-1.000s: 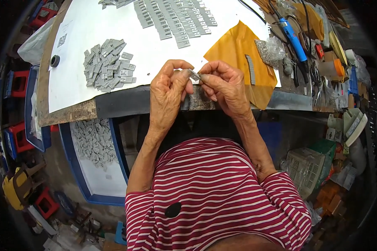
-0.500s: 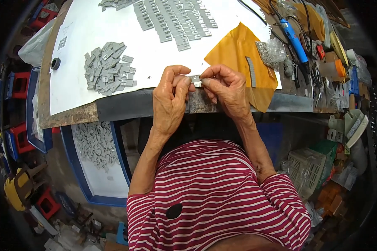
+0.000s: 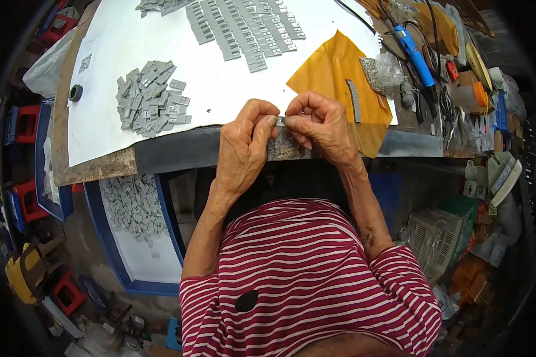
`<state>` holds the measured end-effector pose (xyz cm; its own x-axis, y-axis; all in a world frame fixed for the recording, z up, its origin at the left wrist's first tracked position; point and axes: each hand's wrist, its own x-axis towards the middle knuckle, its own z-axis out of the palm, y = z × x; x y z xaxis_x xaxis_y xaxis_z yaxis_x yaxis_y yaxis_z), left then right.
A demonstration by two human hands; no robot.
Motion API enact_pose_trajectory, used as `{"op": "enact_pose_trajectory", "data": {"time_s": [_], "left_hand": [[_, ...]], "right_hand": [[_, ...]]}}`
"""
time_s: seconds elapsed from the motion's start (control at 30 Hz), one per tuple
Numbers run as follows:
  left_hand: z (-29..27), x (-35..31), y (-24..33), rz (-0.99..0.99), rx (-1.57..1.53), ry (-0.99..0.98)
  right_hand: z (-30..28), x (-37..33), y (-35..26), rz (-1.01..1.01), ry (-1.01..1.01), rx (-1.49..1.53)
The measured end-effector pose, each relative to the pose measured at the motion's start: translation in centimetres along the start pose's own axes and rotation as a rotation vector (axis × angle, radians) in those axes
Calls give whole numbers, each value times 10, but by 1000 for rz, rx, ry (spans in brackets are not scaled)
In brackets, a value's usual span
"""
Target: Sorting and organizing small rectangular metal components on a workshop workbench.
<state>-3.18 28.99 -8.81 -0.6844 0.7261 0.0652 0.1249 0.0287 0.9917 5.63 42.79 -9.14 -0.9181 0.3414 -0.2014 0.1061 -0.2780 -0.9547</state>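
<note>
Just above the table's near edge, my left hand (image 3: 244,140) and my right hand (image 3: 324,128) meet fingertip to fingertip. Between them they pinch a small grey plastic piece (image 3: 280,121), mostly covered by the fingers. Left of my hands lies a loose heap of flat grey plastic pieces (image 3: 150,98) on white paper (image 3: 220,83). Farther off, more of these pieces stand in overlapping rows (image 3: 235,30). Right of my right hand, a sheet of orange-brown paper (image 3: 321,68) carries a narrow grey strip (image 3: 354,101).
A bag of tiny metal parts (image 3: 375,74) sits on the orange-brown paper's right edge. Beyond it lies a blue tool (image 3: 415,56) with black cables. A black ring (image 3: 75,93) rests at far left. Below the table is a blue tray (image 3: 107,238) with many grey pieces.
My left hand has come slightly right, so the fingertips of both hands are closer together around the small piece. The whole view has shifted slightly left.
</note>
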Motion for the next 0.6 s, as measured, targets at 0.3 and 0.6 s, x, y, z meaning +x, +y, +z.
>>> {"op": "enact_pose_trajectory", "data": {"time_s": [0.3, 0.6], "left_hand": [[-6, 3, 0, -92, -70, -69], [-23, 22, 6, -107, -56, -76]], "right_hand": [[3, 6, -2, -1, -38, -58], [8, 25, -22, 63, -69, -205]]}}
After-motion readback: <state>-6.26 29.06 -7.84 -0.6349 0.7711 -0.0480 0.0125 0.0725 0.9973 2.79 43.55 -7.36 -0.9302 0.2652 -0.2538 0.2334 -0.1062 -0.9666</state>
